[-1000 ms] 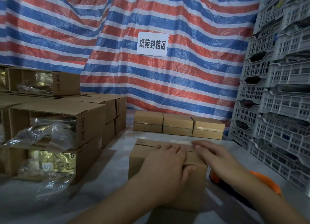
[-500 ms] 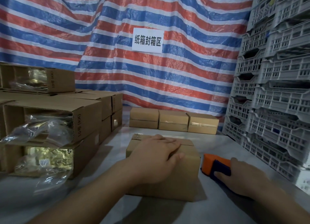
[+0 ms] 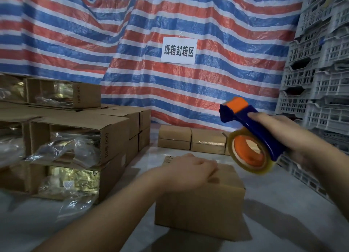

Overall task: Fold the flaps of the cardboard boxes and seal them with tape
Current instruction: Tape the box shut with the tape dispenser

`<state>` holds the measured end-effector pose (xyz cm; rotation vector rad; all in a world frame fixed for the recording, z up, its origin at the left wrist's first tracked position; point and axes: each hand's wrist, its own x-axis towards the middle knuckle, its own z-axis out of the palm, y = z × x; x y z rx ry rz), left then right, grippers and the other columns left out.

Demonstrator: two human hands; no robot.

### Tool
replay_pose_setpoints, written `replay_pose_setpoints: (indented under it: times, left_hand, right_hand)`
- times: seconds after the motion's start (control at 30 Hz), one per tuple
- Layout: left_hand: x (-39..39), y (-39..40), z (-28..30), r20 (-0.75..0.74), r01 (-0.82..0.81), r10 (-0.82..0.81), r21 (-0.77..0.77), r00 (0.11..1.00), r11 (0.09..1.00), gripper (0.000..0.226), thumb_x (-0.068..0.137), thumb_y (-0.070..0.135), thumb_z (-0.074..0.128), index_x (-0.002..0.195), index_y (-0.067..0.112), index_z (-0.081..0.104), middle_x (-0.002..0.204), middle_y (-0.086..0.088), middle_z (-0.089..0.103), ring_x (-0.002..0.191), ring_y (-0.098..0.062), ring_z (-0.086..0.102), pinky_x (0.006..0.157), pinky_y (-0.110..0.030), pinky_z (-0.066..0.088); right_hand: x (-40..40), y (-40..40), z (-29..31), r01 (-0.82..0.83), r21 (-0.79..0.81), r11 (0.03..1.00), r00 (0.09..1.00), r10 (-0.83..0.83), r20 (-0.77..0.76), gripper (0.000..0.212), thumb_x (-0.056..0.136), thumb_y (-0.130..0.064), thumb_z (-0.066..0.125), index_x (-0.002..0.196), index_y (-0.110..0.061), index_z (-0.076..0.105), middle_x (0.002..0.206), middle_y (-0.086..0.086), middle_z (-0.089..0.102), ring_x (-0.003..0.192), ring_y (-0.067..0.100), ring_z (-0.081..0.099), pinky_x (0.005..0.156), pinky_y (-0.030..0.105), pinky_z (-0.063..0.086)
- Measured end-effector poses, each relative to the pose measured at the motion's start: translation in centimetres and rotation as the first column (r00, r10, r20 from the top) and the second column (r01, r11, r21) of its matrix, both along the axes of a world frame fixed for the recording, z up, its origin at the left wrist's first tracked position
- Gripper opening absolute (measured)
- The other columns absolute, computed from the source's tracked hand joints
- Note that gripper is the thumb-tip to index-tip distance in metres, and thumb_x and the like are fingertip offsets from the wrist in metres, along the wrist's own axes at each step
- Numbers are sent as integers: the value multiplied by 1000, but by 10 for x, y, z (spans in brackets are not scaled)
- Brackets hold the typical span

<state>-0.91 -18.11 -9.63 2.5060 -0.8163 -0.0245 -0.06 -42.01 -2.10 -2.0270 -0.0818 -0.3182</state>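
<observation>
Two hands at work over one cardboard box (image 3: pixel 200 200) low in the centre of the pale table (image 3: pixel 283 223). Left hand (image 3: pixel 190 171) flat on the box top, fingers straight and together, pressing the folded flaps shut near the far edge. Right hand (image 3: pixel 283 136) raised above and to the right of the box, fingers curled round the blue handle of the tape dispenser (image 3: pixel 251 136), clear roll hanging below, orange-capped head pointing left and away. Dispenser well clear of the cardboard, not touching. Flap seam running away from the body, long axis fore and aft, partly hidden under the left palm. Probably next: lowering the head onto the far end of the seam, then pulling toward the body. Three sealed boxes (image 3: pixel 190 139) ranged along the striped tarp (image 3: pixel 132 44) behind.
</observation>
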Motion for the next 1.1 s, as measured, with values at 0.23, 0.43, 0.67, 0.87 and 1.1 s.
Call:
replay_pose_setpoints:
  times: [0.23,0.43,0.67,0.87,1.1]
  left_hand:
    - [1,2,13,-207,-164,86,-400,975,902,29,103,30,43,129,22,56,113,2,62,104,-11,58,81,-21,41]
    - [12,12,10,-467,-382,-48,-773,883,507,47,107,35,27,107,12,68,110,-3,72,114,-17,62,103,-33,42]
    - [20,23,13,-530,-437,-172,-811,830,390,61,99,57,37,114,6,66,108,-9,74,110,-20,64,106,-36,38]
    - [16,18,22,-556,-488,-156,-808,816,330,40,95,43,57,118,12,67,104,-4,75,101,-18,67,96,-34,36]
    - [16,18,15,-556,-512,-134,-819,820,260,27,101,14,46,75,13,54,49,7,56,44,-2,55,78,-25,38]
  right_hand:
    - [26,34,8,-242,120,963,957,257,-134,81,52,-69,76,110,-13,71,91,12,76,68,21,71,66,32,58]
    - [34,42,11,-351,114,930,905,368,-215,77,60,-58,77,115,-5,67,81,11,75,58,19,70,50,25,54]
    - [38,48,16,-424,93,901,855,432,-288,60,69,-54,73,103,-5,70,81,13,74,57,19,69,51,25,56]
    - [41,50,17,-451,67,890,839,449,-307,63,71,-55,72,108,-5,69,84,13,74,60,19,69,54,25,56]
    - [44,56,22,-452,-15,892,836,418,-356,72,63,-58,76,112,-6,67,86,13,75,61,18,69,55,24,56]
